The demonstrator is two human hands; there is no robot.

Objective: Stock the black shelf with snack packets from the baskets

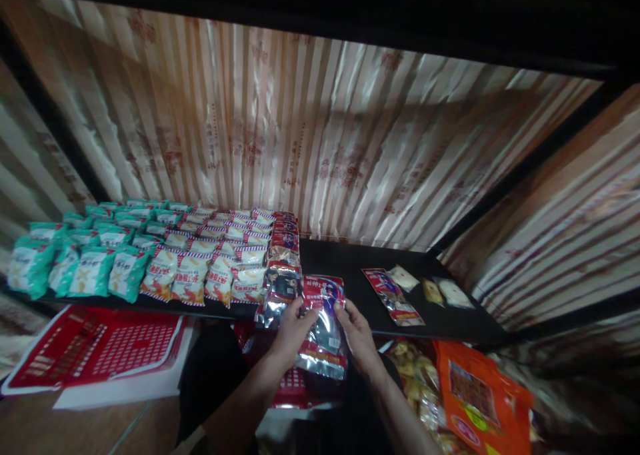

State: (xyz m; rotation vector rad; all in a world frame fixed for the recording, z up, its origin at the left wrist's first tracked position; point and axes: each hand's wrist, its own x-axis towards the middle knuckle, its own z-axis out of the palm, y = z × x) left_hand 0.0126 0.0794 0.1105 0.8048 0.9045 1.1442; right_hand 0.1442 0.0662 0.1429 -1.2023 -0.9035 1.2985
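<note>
A red and silver snack packet [323, 335] is held upright in front of the shelf edge. My left hand [295, 325] grips its left side, thumb on the front. On the right side, my right hand [356, 328] closes on the same packet near mid-height. Just left of it, a row of matching red packets [283, 262] runs back along the black shelf [333, 258]. Beside that row stand several white and red snack bags [190, 272], and farther left several teal bags [93, 268].
One red packet [393, 297] lies flat on the shelf's right, near small pale packets [454, 292]. Below the shelf are a red basket [110, 345] at left and a large orange bag [483, 395] at right. A striped, creased curtain [320, 128] closes off the back.
</note>
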